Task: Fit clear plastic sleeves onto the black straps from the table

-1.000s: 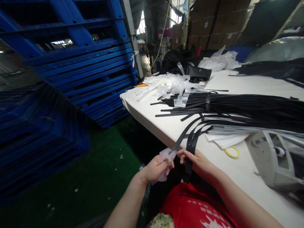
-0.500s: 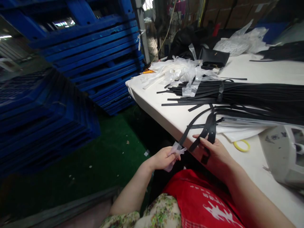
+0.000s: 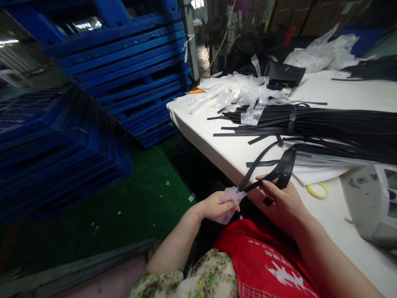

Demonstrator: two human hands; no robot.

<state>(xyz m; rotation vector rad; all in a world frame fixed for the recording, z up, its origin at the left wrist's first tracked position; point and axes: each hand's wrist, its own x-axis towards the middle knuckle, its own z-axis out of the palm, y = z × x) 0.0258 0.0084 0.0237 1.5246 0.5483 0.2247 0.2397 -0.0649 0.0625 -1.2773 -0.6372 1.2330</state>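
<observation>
My left hand (image 3: 221, 205) is closed on a small translucent plastic bag (image 3: 232, 198) in front of the table edge. The end of a narrow black strap (image 3: 252, 169) reaches into the bag's mouth. My right hand (image 3: 281, 198) grips a wider black belt (image 3: 285, 167) with punched holes, which bends over the fingers. A thin dark end runs from the right fingers toward the bag, and a short black end hangs below them. Beyond both hands, a bundle of black straps (image 3: 335, 120) lies across the table, tied with a clear band.
The white table (image 3: 198, 132) has its corner toward the left. On it lie crumpled clear plastic bags (image 3: 238, 91), a black pouch (image 3: 285, 74), a yellow ring (image 3: 317, 190) and a pale grey machine (image 3: 362, 203). Blue pallets (image 3: 130, 62) stand stacked at left over a green floor.
The thin dark end beside my right hand has moved left to the bag's mouth. The bag now spreads wider over my left fingers. The view has shifted slightly.
</observation>
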